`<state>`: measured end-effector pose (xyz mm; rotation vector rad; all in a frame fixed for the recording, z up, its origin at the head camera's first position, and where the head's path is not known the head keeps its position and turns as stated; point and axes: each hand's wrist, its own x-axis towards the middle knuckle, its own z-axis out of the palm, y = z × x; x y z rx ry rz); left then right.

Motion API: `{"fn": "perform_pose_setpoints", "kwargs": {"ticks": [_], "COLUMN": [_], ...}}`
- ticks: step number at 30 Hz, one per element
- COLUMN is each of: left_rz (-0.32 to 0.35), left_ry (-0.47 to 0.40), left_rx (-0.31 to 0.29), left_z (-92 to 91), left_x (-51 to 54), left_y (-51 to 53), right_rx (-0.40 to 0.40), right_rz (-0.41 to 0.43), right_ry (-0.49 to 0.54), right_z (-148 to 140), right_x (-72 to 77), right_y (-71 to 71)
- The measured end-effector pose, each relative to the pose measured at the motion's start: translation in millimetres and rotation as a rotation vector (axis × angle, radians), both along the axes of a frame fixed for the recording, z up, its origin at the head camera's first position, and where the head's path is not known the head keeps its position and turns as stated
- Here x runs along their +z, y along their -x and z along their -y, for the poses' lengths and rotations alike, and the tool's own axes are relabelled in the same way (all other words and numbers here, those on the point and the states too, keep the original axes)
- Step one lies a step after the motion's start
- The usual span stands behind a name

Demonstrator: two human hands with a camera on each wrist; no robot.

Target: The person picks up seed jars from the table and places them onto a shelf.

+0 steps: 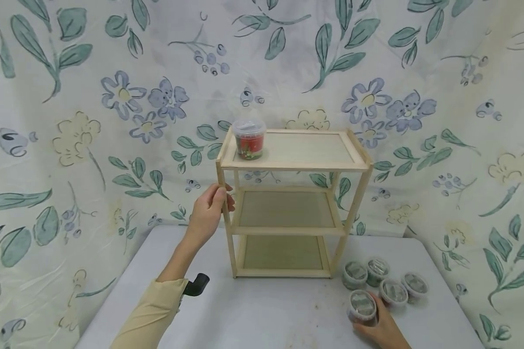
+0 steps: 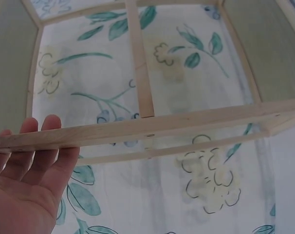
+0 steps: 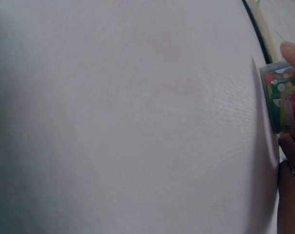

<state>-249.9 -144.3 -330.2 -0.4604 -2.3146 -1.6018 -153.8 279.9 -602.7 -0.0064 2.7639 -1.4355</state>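
Grips the front-left post (image 1: 228,233) of a three-tier wooden rack (image 1: 292,231) with curled left hand (image 1: 208,208), below a lidded tub (image 1: 250,140) on the top shelf (image 1: 307,145), red-and-green label (image 1: 250,144) too small to read. Holds another tub (image 1: 361,308), colourfully labelled, in the curled right hand (image 1: 382,324) at the desk's (image 1: 266,310) right side, with four more tubs (image 1: 394,292) close behind and to the right.

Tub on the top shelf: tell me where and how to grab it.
Probably around the tub, below its lid, from the front: it is round, stands upright near the front of the shelf, and has a side rail close on its left.
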Motion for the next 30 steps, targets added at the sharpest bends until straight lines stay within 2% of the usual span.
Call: {"fn": "perform_pose_setpoints", "kwargs": {"ticks": [5, 12, 19, 23, 26, 30], "left_rz": [0.005, -0.036, -0.016, -0.011, -0.014, -0.026], "left_ry": [-0.002, 0.01, 0.019, 0.014, 0.023, 0.031], "left_rx": [-0.009, 0.006, 0.011, 0.005, 0.013, 0.021], "left_z": [-0.1, 10.1, 9.1, 8.1, 8.8, 10.6], "left_x": [-1.3, -31.5, -30.3, -29.7, -30.0, -30.3], "left_y": [0.3, 26.4, 26.7, 26.4, 26.8, 26.8], "right_rx": [-0.009, -0.053, -0.087, -0.076, -0.083, -0.097], "right_rz": [0.055, 0.054, 0.036, 0.031, 0.041, 0.074], "right_ry": [0.025, 0.052, 0.021, -0.014, -0.061, -0.058], "right_z": [-1, 2, 6, 7, 9, 10], "right_x": [0.3, 0.1, 5.8, 9.5, 14.0, 21.4], "right_y": [1.6, 1.6, 1.8, 3.4, 5.1, 8.1]}}
